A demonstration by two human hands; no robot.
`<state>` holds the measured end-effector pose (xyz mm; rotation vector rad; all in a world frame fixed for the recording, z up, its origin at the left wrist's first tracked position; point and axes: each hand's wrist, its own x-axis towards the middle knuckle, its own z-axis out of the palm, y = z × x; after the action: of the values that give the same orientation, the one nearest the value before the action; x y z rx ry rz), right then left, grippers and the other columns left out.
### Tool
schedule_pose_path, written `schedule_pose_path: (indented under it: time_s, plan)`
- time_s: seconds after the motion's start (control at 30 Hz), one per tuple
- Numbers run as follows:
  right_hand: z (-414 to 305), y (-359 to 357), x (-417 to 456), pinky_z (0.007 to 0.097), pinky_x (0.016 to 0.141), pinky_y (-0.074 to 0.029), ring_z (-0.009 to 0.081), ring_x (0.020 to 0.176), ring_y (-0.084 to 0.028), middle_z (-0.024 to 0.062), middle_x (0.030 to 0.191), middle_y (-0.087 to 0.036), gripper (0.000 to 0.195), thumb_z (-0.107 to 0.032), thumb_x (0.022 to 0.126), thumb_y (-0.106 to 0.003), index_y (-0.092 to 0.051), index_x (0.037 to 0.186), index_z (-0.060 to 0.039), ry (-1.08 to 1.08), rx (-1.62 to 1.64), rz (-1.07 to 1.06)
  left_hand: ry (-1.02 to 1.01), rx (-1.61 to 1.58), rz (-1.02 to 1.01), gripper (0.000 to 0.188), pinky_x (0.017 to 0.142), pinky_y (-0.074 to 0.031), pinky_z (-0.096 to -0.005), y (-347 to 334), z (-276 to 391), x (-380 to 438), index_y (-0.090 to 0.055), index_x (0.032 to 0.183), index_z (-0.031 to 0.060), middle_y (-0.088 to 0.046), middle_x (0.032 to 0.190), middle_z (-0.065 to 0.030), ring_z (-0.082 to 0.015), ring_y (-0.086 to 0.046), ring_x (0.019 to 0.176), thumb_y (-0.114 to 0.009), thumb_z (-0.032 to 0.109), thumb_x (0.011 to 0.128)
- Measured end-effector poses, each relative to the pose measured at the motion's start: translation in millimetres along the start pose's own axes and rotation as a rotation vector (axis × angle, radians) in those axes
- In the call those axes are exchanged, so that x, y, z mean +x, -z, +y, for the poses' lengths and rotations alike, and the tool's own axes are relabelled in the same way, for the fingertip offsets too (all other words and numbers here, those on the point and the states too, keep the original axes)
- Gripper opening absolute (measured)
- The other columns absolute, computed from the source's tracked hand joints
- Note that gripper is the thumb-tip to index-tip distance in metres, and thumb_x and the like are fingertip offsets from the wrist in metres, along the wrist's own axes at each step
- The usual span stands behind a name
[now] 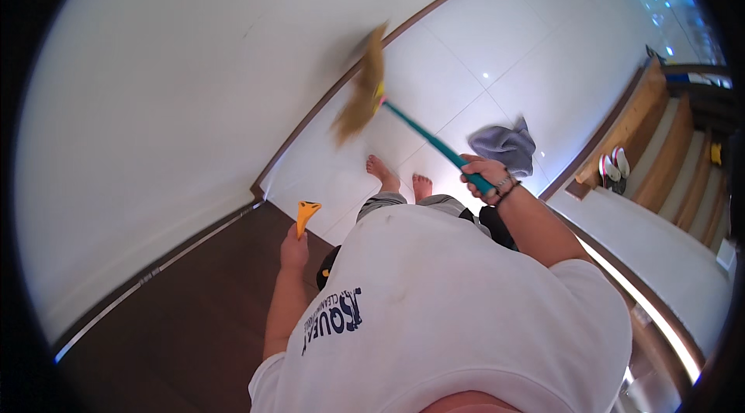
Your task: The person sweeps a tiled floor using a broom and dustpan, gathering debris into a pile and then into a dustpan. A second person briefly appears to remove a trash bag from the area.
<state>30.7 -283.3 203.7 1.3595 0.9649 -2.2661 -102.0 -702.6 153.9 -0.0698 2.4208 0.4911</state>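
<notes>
My right hand point(484, 175) grips the end of the green handle of a soft broom point(430, 138). The broom's tan bristles point(364, 93), slightly blurred, lie along the dark baseboard where the white wall meets the tiles. In my left hand point(295, 245), held low at my side, is a yellow-orange tool point(307, 215) with a wide, flared head; its lower part is hidden by my fingers, and I cannot tell its exact kind. A crumpled grey cloth point(505, 145) lies on the floor tiles just beyond my right hand.
White tiled floor point(495, 34) runs ahead of my bare feet. A white wall point(174, 75) with dark baseboard point(314, 116) stands to the left, above dark flooring point(192, 308). At the right are wooden stairs point(657, 180) with a pair of white slippers point(614, 165).
</notes>
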Motion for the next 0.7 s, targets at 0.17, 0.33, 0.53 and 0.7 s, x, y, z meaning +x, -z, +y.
schedule_pose_path:
  time_s: [0.17,0.33,0.53,0.7]
  plan:
    - [-54.3,27.3,128.5,0.0242,0.029,-0.032,0.0124,0.036,-0.04,0.0066,0.058,-0.048,0.018,-0.015,0.067,-0.053,-0.049,0.082,-0.0059,-0.274,-0.045,0.205,-0.167,0.213,0.019,0.034,0.074,-0.039,-0.0386,67.1,88.6,86.4,-0.04,0.11,0.0085,-0.052,0.092,-0.0186,-0.0333,-0.049,0.086,-0.044,0.018,0.077]
    - [-86.8,129.0,205.4,0.0343,0.032,-0.039,0.0229,0.04,-0.048,0.0124,0.053,-0.049,0.013,-0.015,0.07,-0.051,-0.049,0.073,-0.0025,-0.106,-0.57,0.553,-0.225,0.226,0.036,0.034,0.074,-0.039,-0.0384,104.8,102.4,101.4,-0.039,0.111,0.0122,-0.052,0.093,-0.0179,-0.0328,-0.049,0.087,-0.043,0.019,0.078]
    - [-96.4,63.6,178.6,0.0319,0.035,-0.04,0.0209,0.04,-0.045,0.01,0.055,-0.043,0.03,-0.004,0.063,-0.051,-0.035,0.089,-0.0055,0.324,0.008,0.635,-0.154,0.367,-0.051,0.036,0.076,-0.039,-0.0373,119.8,98.6,122.4,-0.038,0.113,0.0124,-0.052,0.094,-0.0176,-0.0316,-0.049,0.09,-0.044,0.02,0.077]
    - [-78.0,20.0,78.1,0.0295,0.032,-0.037,0.0185,0.038,-0.044,0.0084,0.057,-0.043,0.03,-0.004,0.06,-0.05,-0.036,0.087,-0.0049,0.383,0.1,0.453,-0.326,0.422,-0.11,0.039,0.076,-0.039,-0.0383,106.5,152.5,152.3,-0.036,0.114,0.0106,-0.051,0.095,-0.0194,-0.0326,-0.049,0.089,-0.044,0.021,0.077]
